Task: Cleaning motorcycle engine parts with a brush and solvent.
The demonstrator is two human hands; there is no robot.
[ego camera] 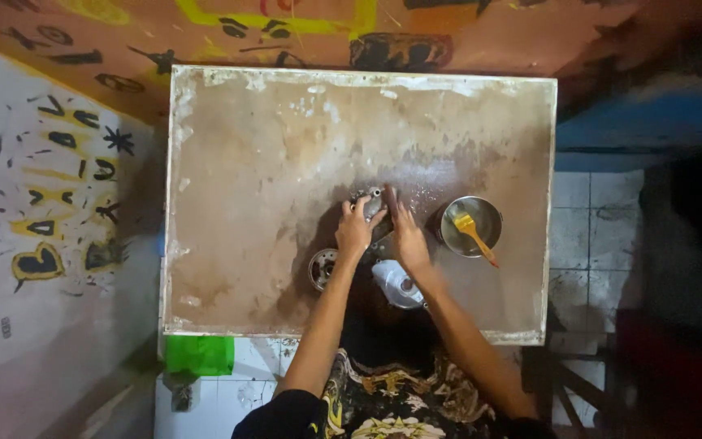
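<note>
Grey, knobbly metal part [370,201] is gripped by curled left hand [357,228] and flat-fingered right hand [405,234] on stained, scuffed worktop [245,162]; round steel bowl [470,226] with yellow brush [471,232] is set just beside; white cloth [397,284] lies near.

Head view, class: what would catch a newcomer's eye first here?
Both hands meet at the middle of the stained brown table: the left hand and right hand rest on a grey metal part. To their right stands a metal bowl with a yellow brush in it. Painted walls surround the table.
</note>
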